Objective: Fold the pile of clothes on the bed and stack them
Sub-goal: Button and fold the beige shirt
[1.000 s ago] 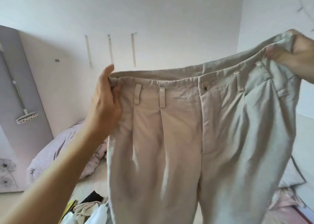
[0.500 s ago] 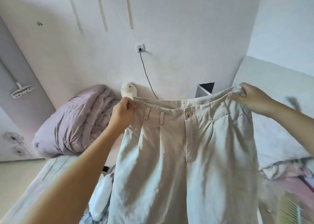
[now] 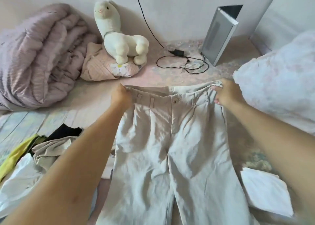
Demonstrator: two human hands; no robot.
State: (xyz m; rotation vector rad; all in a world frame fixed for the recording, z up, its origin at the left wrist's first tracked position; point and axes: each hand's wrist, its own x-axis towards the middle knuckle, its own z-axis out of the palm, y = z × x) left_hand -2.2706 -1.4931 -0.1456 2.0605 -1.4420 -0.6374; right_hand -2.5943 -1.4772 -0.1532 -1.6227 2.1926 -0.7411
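Bed (image 3: 95, 105): I see a pale pink floral sheet running across the whole view, with everything else lying on it.
Rolled duvet (image 3: 34, 54): lilac and bulky, bunched at the far left against the wall.
Trousers (image 3: 170, 148): beige, front side up with the button showing, spread flat down the middle of the bed between my two arms; the waistband is at the far end and the legs run toward me out of view.
Pillow (image 3: 279, 88): white with a faint floral print, at the right edge, just beside the right end of the waistband.
Pile of clothes (image 3: 34, 156): unfolded and heaped at the near left, with yellow, black, tan and white pieces overlapping; my left forearm crosses over its edge.
Folded white garment (image 3: 265, 190): lying flat at the near right, just beside the right trouser leg.
Plush alpaca (image 3: 119, 37): white, upright on a pink cushion beside the duvet.
Laptop (image 3: 219, 35): open and propped against the far wall, with a black charger cable coiled on the sheet beside it.
Left hand (image 3: 120, 96): fingers curled round the left corner of the waistband, gripping it.
Right hand (image 3: 226, 95): fingers and thumb pinching the right corner of the waistband.
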